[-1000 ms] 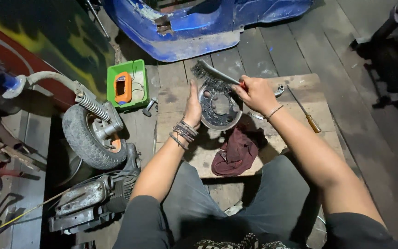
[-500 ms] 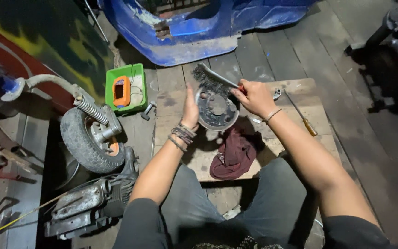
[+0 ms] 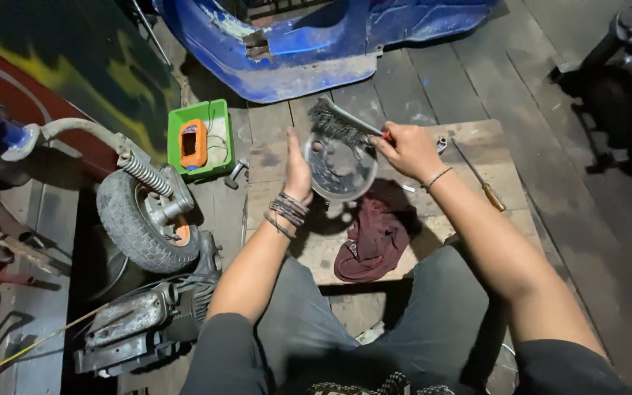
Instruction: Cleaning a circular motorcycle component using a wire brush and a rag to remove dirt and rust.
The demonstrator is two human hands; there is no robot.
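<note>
Looming at twelve o'clock was the blue scooter body (image 3: 309,51), scuffed along its lower edge; down at eight o'clock lay the small tyred wheel (image 3: 144,219) with its coil spring, and below it the grimy engine block (image 3: 144,318); dead centre sat the wooden board (image 3: 477,157) across the plank floor; on that board, toward six o'clock, slumped the maroon rag (image 3: 374,241); at ten o'clock stood the green tray (image 3: 221,139) with an orange meter (image 3: 193,144) inside. Now the action; the round metal plate (image 3: 341,172), dark and pitted, was held tilted above the board, just over the rag; the left hand (image 3: 298,168) gripped its nine o'clock rim, fingers wrapped behind, thumb on the edge, beaded bracelets at the wrist; the right hand (image 3: 407,150) was clenched tight on the handle of the wire brush (image 3: 341,124), bristles pressed against the plate's top edge at twelve o'clock; out at three o'clock lay a screwdriver (image 3: 480,175) on the board, well apart from the hands.
</note>
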